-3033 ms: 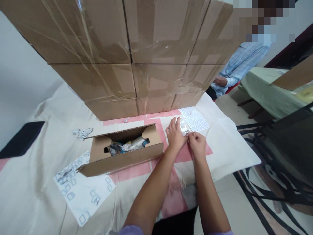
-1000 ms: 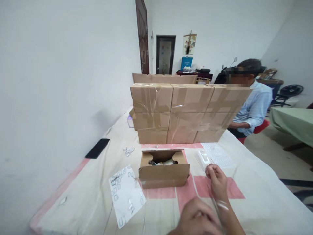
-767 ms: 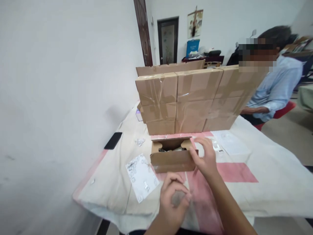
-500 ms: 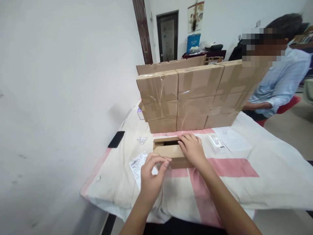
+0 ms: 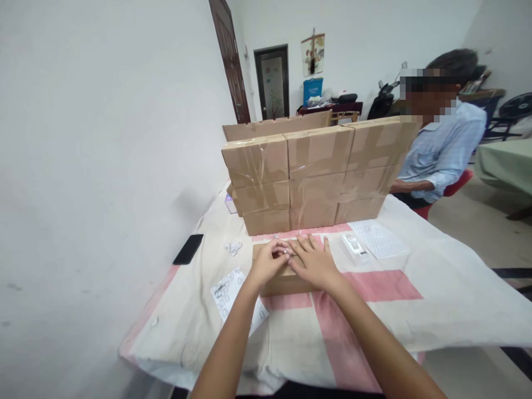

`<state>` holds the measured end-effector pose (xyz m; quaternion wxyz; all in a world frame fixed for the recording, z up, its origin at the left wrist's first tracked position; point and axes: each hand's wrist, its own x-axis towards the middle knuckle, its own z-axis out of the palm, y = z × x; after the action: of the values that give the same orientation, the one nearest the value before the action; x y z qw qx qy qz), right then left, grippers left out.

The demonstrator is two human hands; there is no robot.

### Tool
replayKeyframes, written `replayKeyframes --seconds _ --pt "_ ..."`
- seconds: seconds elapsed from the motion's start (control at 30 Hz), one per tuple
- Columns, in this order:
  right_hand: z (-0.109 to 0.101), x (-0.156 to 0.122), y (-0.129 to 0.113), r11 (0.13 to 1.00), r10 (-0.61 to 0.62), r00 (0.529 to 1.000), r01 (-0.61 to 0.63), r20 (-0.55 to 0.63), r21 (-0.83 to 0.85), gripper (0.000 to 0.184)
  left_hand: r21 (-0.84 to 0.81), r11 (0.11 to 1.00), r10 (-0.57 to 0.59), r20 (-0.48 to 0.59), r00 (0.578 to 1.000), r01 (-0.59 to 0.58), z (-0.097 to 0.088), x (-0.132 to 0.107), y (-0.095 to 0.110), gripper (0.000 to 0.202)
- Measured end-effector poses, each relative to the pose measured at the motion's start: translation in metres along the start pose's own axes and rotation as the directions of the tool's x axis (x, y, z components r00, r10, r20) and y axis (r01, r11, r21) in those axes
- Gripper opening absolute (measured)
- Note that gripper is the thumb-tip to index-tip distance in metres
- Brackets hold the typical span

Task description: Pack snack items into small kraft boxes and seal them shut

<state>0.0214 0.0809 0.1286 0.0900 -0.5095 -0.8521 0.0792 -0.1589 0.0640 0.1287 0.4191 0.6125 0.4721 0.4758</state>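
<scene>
A small brown cardboard box (image 5: pixel 286 285) lies in front of me on the cloth, its top flaps folded down. My right hand (image 5: pixel 313 263) rests flat on the top with fingers spread, pressing the flaps. Over the left part of the top, my left hand (image 5: pixel 268 263) has thumb and index finger pinched together close to the right fingers. What is in the pinch, if anything, is too small to make out. To the left of the box is a printed white sheet (image 5: pixel 224 293), partly behind my left forearm.
A wall of taped cardboard boxes (image 5: pixel 316 177) stands behind the small box. A black phone (image 5: pixel 188 249) and crumpled scraps (image 5: pixel 233 248) lie left. On the right are a white tape dispenser (image 5: pixel 353 245) and a label sheet (image 5: pixel 378 238). A person (image 5: pixel 440 149) sits beyond.
The box's open top slot is now covered. My right hand has flattened across the top, and my left hand has moved up from the front edge onto it. The camera view has shifted.
</scene>
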Motion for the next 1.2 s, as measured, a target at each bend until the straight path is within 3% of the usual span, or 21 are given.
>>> replayKeyframes --seconds 0.1,0.33,0.63,0.8,0.9,0.97,1.2 --pt "0.000 0.000 0.000 1.000 0.010 1.000 -0.009 -0.010 0.016 0.069 0.025 1.000 0.008 0.032 0.999 -0.009 -0.002 0.004 -0.007 0.025" --pt "-0.002 0.000 0.002 0.999 0.000 1.000 0.000 -0.002 0.053 0.066 0.074 0.997 0.041 -0.042 0.998 -0.038 -0.003 0.001 -0.014 0.027" --pt "-0.003 -0.001 0.002 0.994 0.001 0.998 0.005 -0.062 0.108 0.063 0.101 0.990 0.095 -0.005 0.995 -0.094 -0.002 0.001 -0.014 0.031" --pt "-0.001 0.001 0.005 0.990 0.009 0.996 0.002 -0.083 0.140 0.064 -0.005 0.992 0.125 -0.115 0.985 -0.126 -0.007 0.001 -0.014 0.024" --pt "-0.002 0.000 0.004 0.988 0.017 0.997 -0.004 -0.080 0.152 0.067 -0.069 0.986 0.130 -0.241 0.962 -0.151 -0.016 -0.001 -0.019 0.028" --pt "-0.002 0.000 0.004 0.987 0.015 0.997 -0.002 -0.078 0.158 0.068 -0.087 0.984 0.126 -0.271 0.954 -0.155 -0.021 -0.004 -0.022 0.031" --pt "-0.002 -0.001 0.005 0.985 -0.034 0.995 0.048 -0.090 0.163 0.064 0.019 0.990 0.140 -0.005 0.990 -0.140 -0.015 -0.005 -0.011 0.025"
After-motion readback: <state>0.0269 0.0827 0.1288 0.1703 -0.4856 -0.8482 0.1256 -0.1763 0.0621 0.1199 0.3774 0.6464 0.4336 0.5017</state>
